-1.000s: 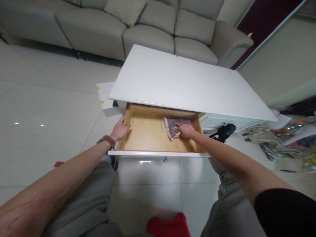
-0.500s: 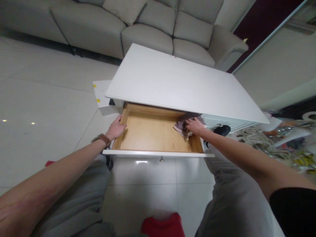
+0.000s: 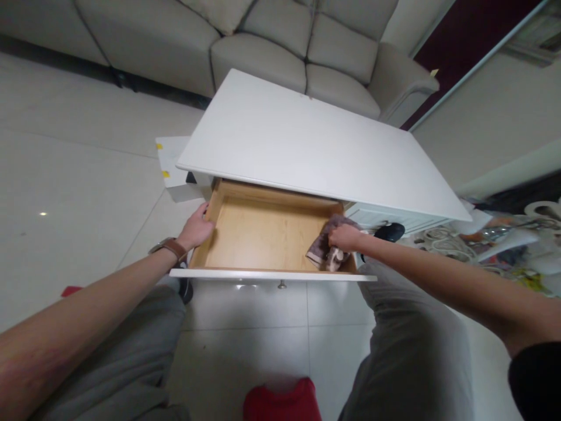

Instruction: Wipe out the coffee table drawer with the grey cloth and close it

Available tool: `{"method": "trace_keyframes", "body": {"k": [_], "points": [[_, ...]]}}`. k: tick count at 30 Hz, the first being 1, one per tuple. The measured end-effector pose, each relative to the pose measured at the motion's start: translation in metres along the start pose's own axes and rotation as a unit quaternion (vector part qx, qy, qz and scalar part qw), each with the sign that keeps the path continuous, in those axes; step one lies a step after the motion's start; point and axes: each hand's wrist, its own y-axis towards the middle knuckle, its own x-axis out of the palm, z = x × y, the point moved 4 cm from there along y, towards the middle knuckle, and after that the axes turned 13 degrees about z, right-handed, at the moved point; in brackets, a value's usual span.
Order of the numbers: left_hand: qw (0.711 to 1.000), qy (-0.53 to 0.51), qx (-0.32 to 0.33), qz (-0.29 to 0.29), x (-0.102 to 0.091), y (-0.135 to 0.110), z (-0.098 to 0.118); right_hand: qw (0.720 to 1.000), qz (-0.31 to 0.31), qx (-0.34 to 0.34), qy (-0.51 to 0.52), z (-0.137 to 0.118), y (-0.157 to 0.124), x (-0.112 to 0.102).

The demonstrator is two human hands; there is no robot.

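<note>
A wooden drawer [image 3: 258,234] with a white front stands pulled out from a white table [image 3: 315,140]. My left hand [image 3: 196,228] grips the drawer's left side wall, fingers outside and thumb over the rim. At the drawer's right end, my right hand [image 3: 344,237] is closed on a brown-grey cloth [image 3: 322,248], which lies bunched against the right wall and the bottom. Part of the cloth hangs toward the drawer front, its lighter edge showing.
A grey sofa [image 3: 263,58] runs behind the table. On the left stands a white box [image 3: 173,158] with yellow tape. Cables and assorted items [image 3: 456,245] lie on the right. A red object [image 3: 283,403] is on the floor between my legs.
My right hand has closed from loosely spread fingers into a fist on the cloth, which is more bunched and nearer the drawer front. My left hand stays on the drawer's side.
</note>
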Motion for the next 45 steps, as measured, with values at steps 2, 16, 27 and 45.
{"method": "trace_keyframes", "body": {"k": [2, 16, 27, 45], "points": [[1.0, -0.004, 0.001, 0.002, 0.0, 0.0, 0.001, 0.997, 0.073, 0.026, 0.005, 0.023, -0.006, -0.014], [1.0, -0.003, 0.0, -0.005, -0.001, -0.002, 0.005, 0.948, -0.026, 0.199, 0.246, 0.013, -0.058, -0.038], [0.999, -0.031, -0.009, -0.007, 0.0, -0.003, 0.003, 0.902, -0.094, 0.162, 0.389, -0.011, -0.074, -0.026], [1.0, 0.0, -0.011, 0.019, -0.004, -0.005, 0.007, 0.829, 0.031, -0.288, 0.479, -0.191, 0.159, -0.154]]}}
